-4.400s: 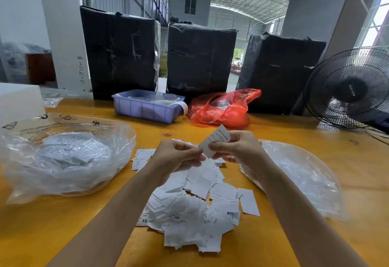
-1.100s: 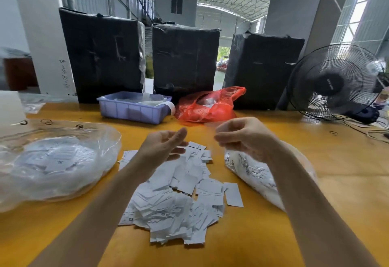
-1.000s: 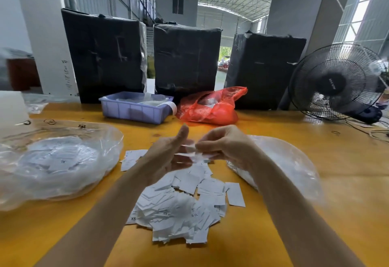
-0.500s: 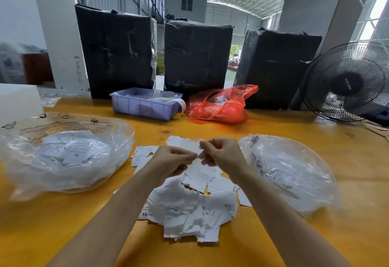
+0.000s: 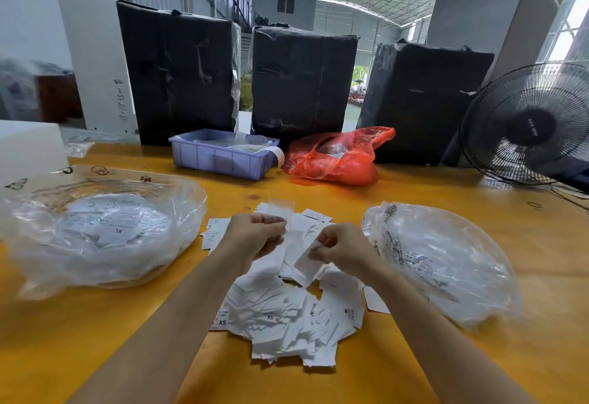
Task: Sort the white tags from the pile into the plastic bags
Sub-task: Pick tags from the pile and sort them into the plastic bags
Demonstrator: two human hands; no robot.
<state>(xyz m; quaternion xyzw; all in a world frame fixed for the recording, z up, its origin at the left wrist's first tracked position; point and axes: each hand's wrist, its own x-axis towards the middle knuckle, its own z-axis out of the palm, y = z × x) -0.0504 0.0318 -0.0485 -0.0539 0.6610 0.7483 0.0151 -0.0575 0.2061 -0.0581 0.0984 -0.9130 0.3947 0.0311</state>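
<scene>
Right hand point(image 5: 342, 246) pinches one flat rectangular paper tag point(image 5: 307, 261); left hand point(image 5: 255, 234) is curled, its grip blurred. Below both, the loose pile of white tags point(image 5: 287, 317). Two crinkly clear plastic bags point(image 5: 105, 231) point(image 5: 446, 260) flank the hands on the yellow worktop point(image 5: 541, 244).

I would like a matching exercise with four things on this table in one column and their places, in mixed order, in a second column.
1. purple tray
2. red bag
3. fan
4. pile of tags

a. far right edge
b. between the two clear bags
c. before the left black bale
d. right of the tray

Pairs: 1-c, 2-d, 3-a, 4-b
</scene>
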